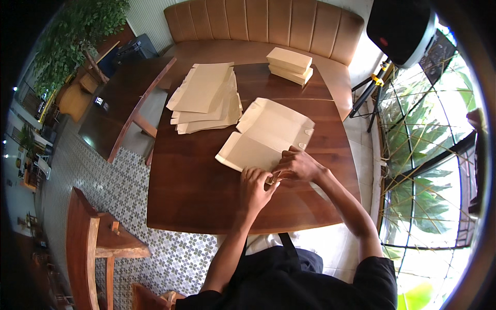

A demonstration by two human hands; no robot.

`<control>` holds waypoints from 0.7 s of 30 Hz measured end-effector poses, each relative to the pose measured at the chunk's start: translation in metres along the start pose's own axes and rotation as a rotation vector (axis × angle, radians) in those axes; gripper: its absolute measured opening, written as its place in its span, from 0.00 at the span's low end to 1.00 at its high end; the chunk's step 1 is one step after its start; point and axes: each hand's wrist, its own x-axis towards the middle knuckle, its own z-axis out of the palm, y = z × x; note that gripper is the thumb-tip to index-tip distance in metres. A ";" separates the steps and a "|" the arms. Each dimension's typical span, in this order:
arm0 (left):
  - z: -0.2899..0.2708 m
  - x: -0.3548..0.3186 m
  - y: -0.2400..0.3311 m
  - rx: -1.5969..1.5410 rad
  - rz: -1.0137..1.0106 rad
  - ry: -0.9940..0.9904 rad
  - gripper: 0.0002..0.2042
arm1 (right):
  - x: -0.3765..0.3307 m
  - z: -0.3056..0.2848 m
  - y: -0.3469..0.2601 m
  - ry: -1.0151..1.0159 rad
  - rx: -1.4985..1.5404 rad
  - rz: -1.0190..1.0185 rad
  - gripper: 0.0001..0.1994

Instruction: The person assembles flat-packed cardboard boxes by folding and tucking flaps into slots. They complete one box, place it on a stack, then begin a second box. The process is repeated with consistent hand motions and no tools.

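We have a flat, unfolded cardboard box blank (266,135) in pale tan card lying on the dark, glossy wooden table (196,191), its creased panels and a small tab at the right edge catching the light. It sits near the middle of the table, slightly to the right, with its near corner under our hands. Our left hand (254,187) rests palm down, fingers curled onto the near edge of the blank, pressing rather than gripping as far as we can see. Our right hand (298,164) comes in from the right with the wrist bent, fingers bunched and pinching the same near edge — the two hands touch each other over the fold. Both forearms reach in from the near side, above a dark apron. To the far left lies a loose, fanned stack of flat blanks (205,98) of the same matte card, just beside the working blank but apart from it. At the far edge stand folded boxes (290,65), stacked in a neat rectangular pile. The near half of the table is bare polished wood on the left. Beyond the far edge runs a padded tan bench (258,23) with vertical ribs; to the left a wooden chair (142,111) is tucked against the table — below it, patterned floor tiles (124,191).
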 end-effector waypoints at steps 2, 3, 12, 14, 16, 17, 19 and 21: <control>0.000 -0.006 0.003 0.033 0.006 0.000 0.11 | 0.000 0.001 -0.007 -0.073 0.025 0.034 0.15; 0.000 -0.009 0.005 0.044 0.000 -0.009 0.11 | 0.000 0.001 -0.008 -0.064 0.016 0.023 0.14; 0.003 -0.018 0.001 0.104 -0.023 -0.057 0.10 | 0.000 0.009 -0.020 -0.004 0.232 0.089 0.10; 0.003 -0.018 0.000 0.111 -0.023 -0.073 0.10 | 0.000 0.007 -0.023 -0.047 0.339 0.179 0.10; 0.003 -0.019 -0.001 0.124 -0.034 -0.092 0.10 | 0.001 0.006 -0.024 -0.075 0.414 0.212 0.10; 0.003 -0.018 -0.001 0.115 -0.034 -0.086 0.10 | 0.002 0.006 -0.024 -0.082 0.414 0.215 0.11; 0.004 -0.019 -0.001 0.107 -0.038 -0.087 0.10 | 0.003 0.008 -0.024 -0.069 0.407 0.183 0.12; 0.004 -0.020 -0.002 0.071 -0.038 -0.073 0.10 | 0.001 0.011 -0.024 -0.005 0.406 0.166 0.11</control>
